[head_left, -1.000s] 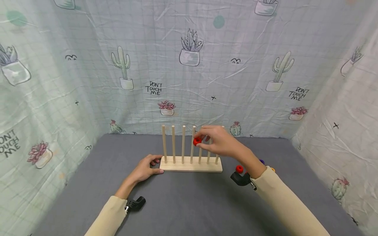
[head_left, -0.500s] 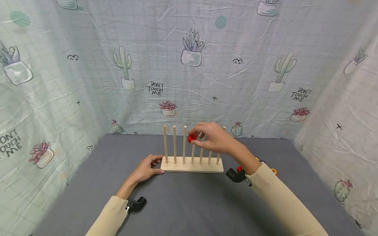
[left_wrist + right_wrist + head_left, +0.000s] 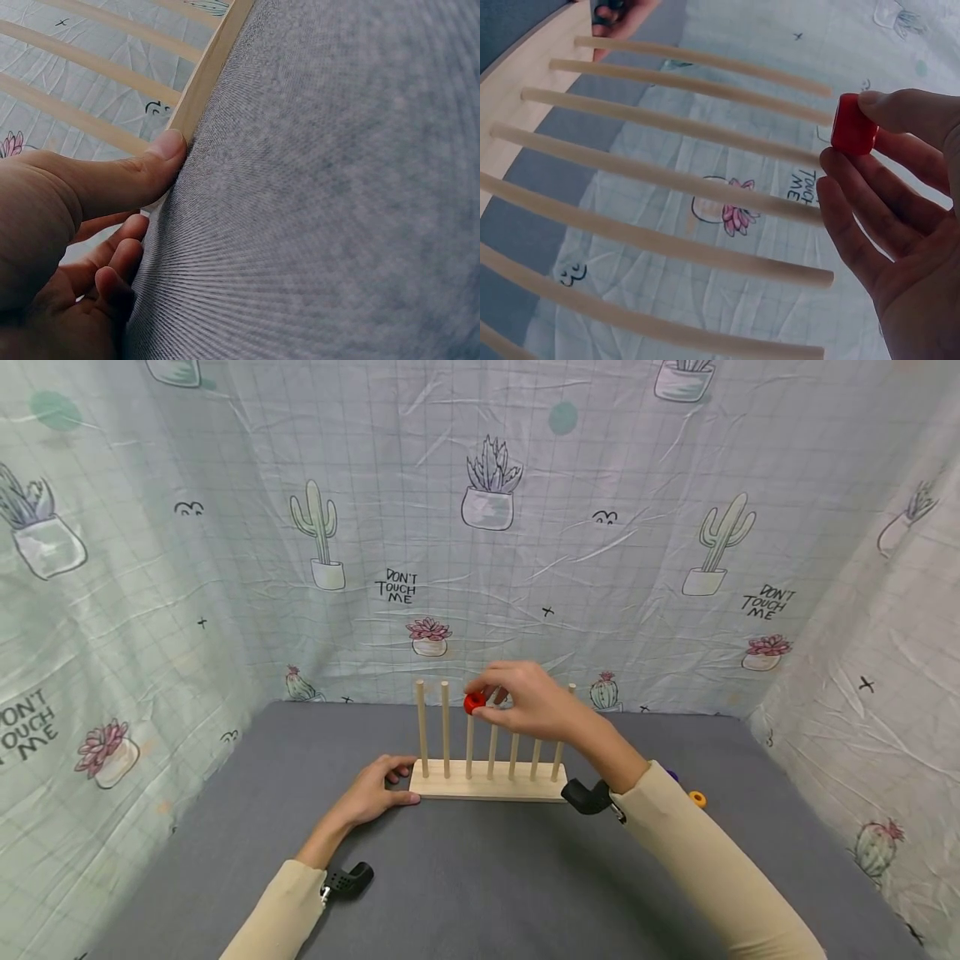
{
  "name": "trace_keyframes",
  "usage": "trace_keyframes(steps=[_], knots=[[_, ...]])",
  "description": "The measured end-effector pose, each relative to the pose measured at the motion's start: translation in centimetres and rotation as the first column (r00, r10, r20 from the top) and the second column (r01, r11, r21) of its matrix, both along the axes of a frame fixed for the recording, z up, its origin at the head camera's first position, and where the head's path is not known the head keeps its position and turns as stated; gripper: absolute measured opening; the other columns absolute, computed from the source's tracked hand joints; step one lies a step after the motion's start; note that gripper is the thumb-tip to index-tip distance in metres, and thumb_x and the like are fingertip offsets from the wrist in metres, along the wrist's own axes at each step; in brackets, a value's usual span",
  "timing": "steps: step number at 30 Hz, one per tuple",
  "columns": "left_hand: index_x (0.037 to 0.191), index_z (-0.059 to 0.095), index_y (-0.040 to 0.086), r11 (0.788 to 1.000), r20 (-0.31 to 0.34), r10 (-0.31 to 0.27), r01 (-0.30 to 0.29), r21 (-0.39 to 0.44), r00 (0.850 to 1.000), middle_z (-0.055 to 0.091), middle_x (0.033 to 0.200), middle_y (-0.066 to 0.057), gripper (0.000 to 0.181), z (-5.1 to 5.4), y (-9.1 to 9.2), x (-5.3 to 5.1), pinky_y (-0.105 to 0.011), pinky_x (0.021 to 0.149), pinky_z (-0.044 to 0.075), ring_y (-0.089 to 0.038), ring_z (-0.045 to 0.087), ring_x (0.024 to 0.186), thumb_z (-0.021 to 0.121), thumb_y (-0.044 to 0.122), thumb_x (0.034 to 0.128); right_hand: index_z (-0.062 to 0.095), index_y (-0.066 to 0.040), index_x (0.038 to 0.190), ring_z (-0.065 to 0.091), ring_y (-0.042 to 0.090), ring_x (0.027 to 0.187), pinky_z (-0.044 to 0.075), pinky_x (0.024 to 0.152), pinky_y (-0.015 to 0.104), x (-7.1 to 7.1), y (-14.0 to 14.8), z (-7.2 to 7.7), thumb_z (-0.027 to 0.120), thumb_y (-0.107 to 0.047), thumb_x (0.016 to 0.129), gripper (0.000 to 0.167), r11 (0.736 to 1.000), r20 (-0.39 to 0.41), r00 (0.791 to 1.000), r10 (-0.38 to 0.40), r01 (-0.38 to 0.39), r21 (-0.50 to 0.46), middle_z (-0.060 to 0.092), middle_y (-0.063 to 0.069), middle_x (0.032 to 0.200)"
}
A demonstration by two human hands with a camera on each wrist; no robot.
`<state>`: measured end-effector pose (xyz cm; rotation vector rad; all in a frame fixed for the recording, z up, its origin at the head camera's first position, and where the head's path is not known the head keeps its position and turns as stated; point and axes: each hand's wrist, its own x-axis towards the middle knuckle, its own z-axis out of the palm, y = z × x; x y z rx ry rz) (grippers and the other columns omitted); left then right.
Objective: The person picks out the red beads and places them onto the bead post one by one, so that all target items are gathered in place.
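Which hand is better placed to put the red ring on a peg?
Likely the right. The right hand pinches the red ring up near the tops of the pegs; the left hand is low, holding the left end of the wooden base.

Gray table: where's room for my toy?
The table is bare in front of the wooden rack, between the left sleeve and right sleeve, and between the left hand and left curtain. It's crowded beside the right sleeve, where an orange ring and a purple piece lie.

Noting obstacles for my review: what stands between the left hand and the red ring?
The leftmost peg and its neighbouring peg stand between them, as the head view shows.
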<state>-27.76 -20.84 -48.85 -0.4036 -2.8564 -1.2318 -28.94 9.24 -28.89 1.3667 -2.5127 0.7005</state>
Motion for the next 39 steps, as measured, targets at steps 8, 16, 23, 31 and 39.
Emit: trace_keyframes(steps=[8, 16, 23, 31, 39], knots=[[0.142, 0.062, 0.007, 1.0, 0.006, -0.005, 0.005, 0.004, 1.0, 0.063, 0.115, -0.009, 0.066, 0.3, 0.0, 0.1, -0.039, 0.087, 0.045, -0.021, 0.055, 0.099, 0.087, 0.025, 0.0839, 0.076, -0.007, 0.117, 0.072, 0.016, 0.093, 0.06, 0.079, 0.031, -0.4, -1.0, 0.8, 0.074, -0.013, 0.095, 0.023, 1.0, -0.012, 1.0, 0.013, -0.013, -0.016, 0.073, 0.005, 0.105], [0.142, 0.062, 0.008, 1.0, 0.016, 0.007, -0.007, 0.01, 1.0, 0.063, 0.114, -0.009, 0.066, 0.4, 0.1, 0.1, -0.039, 0.087, 0.045, -0.022, 0.055, 0.099, 0.088, 0.023, 0.0833, 0.075, -0.009, 0.118, 0.073, 0.015, 0.095, 0.059, 0.081, 0.028, -0.6, -2.3, 1.9, 0.073, -0.014, 0.096, 0.023, 1.0, 0.007, 1.0, 0.0, 0.0, 0.001, 0.074, 0.003, 0.107], [0.141, 0.063, 0.008, 1.0, 0.026, 0.019, -0.019, 0.006, 0.999, 0.063, 0.114, -0.009, 0.065, 0.4, -0.1, 0.1, -0.04, 0.086, 0.046, -0.022, 0.056, 0.099, 0.088, 0.023, 0.0831, 0.075, -0.009, 0.12, 0.074, 0.019, 0.096, 0.059, 0.082, 0.026, -0.7, -3.2, 2.5, 0.073, -0.015, 0.097, 0.024, 1.0, 0.032, 0.999, 0.021, -0.022, 0.012, 0.073, 0.005, 0.114], [0.141, 0.063, 0.007, 1.0, 0.016, 0.012, -0.012, 0.007, 1.0, 0.063, 0.114, -0.01, 0.065, 0.6, 0.0, 0.1, -0.04, 0.086, 0.046, -0.022, 0.057, 0.099, 0.088, 0.023, 0.0832, 0.075, -0.009, 0.119, 0.072, 0.02, 0.098, 0.06, 0.083, 0.029, -1.3, -4.1, 2.7, 0.073, -0.017, 0.097, 0.024, 0.999, 0.002, 0.999, 0.039, -0.039, 0.021, 0.073, 0.006, 0.113], [0.14, 0.063, 0.008, 1.0, 0.022, 0.013, -0.013, 0.019, 1.0, 0.063, 0.114, -0.01, 0.065, 0.5, 0.2, 0.1, -0.04, 0.086, 0.046, -0.022, 0.057, 0.099, 0.088, 0.023, 0.0827, 0.076, -0.009, 0.115, 0.072, 0.02, 0.098, 0.058, 0.081, 0.023, -1.8, -4.8, 2.6, 0.074, -0.017, 0.096, 0.02, 0.999, -0.002, 0.999, 0.053, -0.053, 0.003, 0.073, 0.005, 0.109]])
